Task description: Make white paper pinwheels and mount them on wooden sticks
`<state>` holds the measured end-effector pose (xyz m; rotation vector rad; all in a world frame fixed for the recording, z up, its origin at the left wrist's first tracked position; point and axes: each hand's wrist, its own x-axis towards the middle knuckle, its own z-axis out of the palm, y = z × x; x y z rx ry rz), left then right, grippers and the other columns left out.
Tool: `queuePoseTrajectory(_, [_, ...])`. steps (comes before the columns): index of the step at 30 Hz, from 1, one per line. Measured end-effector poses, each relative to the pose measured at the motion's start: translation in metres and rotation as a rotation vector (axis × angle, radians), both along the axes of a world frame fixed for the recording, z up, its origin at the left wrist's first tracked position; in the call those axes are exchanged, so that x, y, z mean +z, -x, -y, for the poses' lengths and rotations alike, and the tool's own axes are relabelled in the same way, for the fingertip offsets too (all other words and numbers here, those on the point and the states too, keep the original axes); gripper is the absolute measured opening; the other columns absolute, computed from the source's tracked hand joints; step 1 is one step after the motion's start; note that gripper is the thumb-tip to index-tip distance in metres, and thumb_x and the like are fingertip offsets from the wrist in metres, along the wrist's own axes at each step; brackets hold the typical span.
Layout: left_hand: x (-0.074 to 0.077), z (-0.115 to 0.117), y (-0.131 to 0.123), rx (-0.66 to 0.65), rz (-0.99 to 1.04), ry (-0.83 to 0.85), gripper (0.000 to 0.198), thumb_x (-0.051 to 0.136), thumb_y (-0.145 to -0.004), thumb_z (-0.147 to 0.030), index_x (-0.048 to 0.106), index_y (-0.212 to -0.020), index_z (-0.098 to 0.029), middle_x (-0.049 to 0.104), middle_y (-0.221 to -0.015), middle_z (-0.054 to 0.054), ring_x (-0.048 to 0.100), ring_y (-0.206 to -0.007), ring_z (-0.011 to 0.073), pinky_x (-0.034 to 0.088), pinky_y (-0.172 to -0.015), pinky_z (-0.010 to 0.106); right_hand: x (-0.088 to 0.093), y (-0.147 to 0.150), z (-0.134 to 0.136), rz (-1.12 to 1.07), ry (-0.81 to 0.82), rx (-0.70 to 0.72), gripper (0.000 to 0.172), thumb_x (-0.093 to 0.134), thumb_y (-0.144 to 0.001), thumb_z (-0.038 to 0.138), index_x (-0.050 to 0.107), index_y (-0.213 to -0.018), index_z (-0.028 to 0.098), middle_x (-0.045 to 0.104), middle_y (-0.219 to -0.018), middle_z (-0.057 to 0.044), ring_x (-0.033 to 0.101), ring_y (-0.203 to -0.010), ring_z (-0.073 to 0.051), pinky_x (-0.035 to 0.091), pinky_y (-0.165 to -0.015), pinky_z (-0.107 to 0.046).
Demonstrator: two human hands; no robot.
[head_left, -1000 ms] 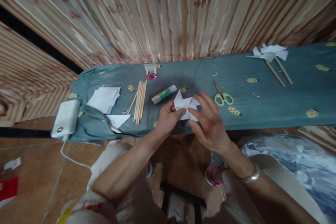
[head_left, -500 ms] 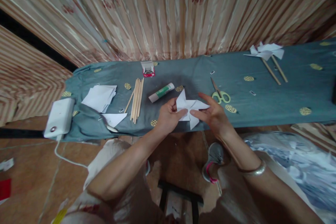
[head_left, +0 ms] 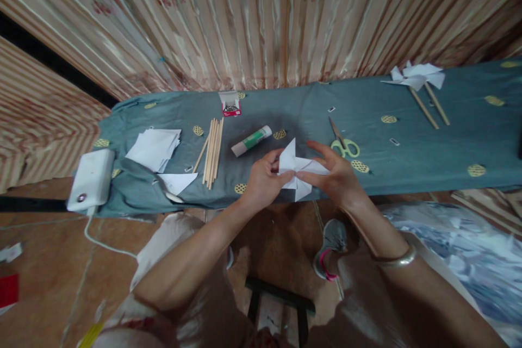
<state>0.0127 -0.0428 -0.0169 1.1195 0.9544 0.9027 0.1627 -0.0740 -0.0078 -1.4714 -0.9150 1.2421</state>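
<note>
Both my hands hold a white folded paper pinwheel [head_left: 297, 166] just above the near edge of a table covered in blue-grey cloth [head_left: 408, 157]. My left hand [head_left: 265, 182] pinches its centre with thumb and fingers. My right hand [head_left: 338, 176] grips its right side, fingers closed on a paper blade. A glue stick [head_left: 250, 140] with a green label lies just beyond the pinwheel. Green-handled scissors [head_left: 345, 144] lie to the right of my right hand.
A bundle of wooden sticks [head_left: 212, 152] and a stack of white paper squares [head_left: 154, 148] lie to the left, with a small red box [head_left: 230, 104] behind. Finished pinwheels on sticks [head_left: 418, 84] lie at far right. A white device [head_left: 90, 179] sits at the table's left end.
My right hand has gone from spread over the pinwheel to gripping its right side. The pinwheel has tilted up and one blade now stands higher.
</note>
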Motion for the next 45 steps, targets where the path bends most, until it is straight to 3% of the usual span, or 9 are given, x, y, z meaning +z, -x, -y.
queuePoseTrajectory(6, [0.000,0.002,0.001,-0.031,-0.068,-0.010,0.046,0.068,-0.065,-0.010,0.059,-0.110,-0.014,0.072,-0.076,0.000,0.067,-0.065,0.0153,0.052,-0.061,0.023,-0.005,-0.001,0.003,0.110,-0.080,0.053,0.080,0.078,-0.055,0.030,0.051,-0.129,0.018,0.074,-0.079,-0.001,0.068,-0.067,-0.020,0.054,-0.058,-0.030])
queuePoseTrajectory(14, [-0.003,-0.002,0.002,-0.055,-0.072,-0.091,0.038,0.067,-0.065,-0.010,0.062,-0.102,-0.014,0.072,-0.086,0.003,0.068,-0.079,0.0172,0.053,-0.068,0.024,-0.009,-0.005,0.000,0.079,-0.024,0.076,0.063,0.078,-0.056,0.031,0.059,-0.114,0.017,0.074,-0.080,-0.004,0.065,-0.062,-0.019,0.051,-0.056,-0.030])
queuePoseTrajectory(21, [-0.002,-0.003,0.003,-0.077,-0.010,-0.014,0.038,0.073,-0.060,-0.012,0.063,-0.097,-0.013,0.071,-0.076,0.001,0.066,-0.069,0.0158,0.052,-0.065,0.025,-0.008,-0.007,0.001,-0.058,0.012,0.112,0.055,0.082,-0.055,0.029,0.062,-0.106,0.019,0.075,-0.087,-0.003,0.068,-0.070,-0.020,0.054,-0.066,-0.034])
queuePoseTrajectory(36, [0.000,-0.002,0.003,-0.103,0.081,0.097,0.038,0.078,-0.055,-0.015,0.065,-0.090,-0.013,0.070,-0.075,0.001,0.064,-0.066,0.0142,0.049,-0.066,0.025,-0.001,-0.011,0.001,-0.114,0.048,0.160,0.049,0.084,-0.054,0.026,0.066,-0.099,0.019,0.074,-0.091,-0.003,0.067,-0.073,-0.017,0.053,-0.069,-0.032])
queuePoseTrajectory(40, [-0.001,-0.005,0.003,-0.048,0.147,0.150,0.041,0.082,-0.050,-0.019,0.065,-0.087,-0.013,0.070,-0.073,0.000,0.062,-0.061,0.0118,0.048,-0.063,0.024,0.005,-0.016,-0.003,-0.186,0.053,0.141,0.052,0.085,-0.054,0.031,0.066,-0.102,0.020,0.074,-0.090,-0.003,0.067,-0.074,-0.016,0.053,-0.070,-0.030])
queuePoseTrajectory(45, [0.005,-0.019,0.008,0.066,0.165,0.113,0.039,0.081,-0.050,-0.020,0.066,-0.085,-0.015,0.071,-0.074,0.000,0.061,-0.060,0.0116,0.048,-0.062,0.024,0.006,-0.024,-0.017,-0.202,-0.037,0.014,0.042,0.082,-0.059,0.045,0.070,-0.092,0.021,0.072,-0.083,-0.002,0.066,-0.073,-0.015,0.053,-0.071,-0.029])
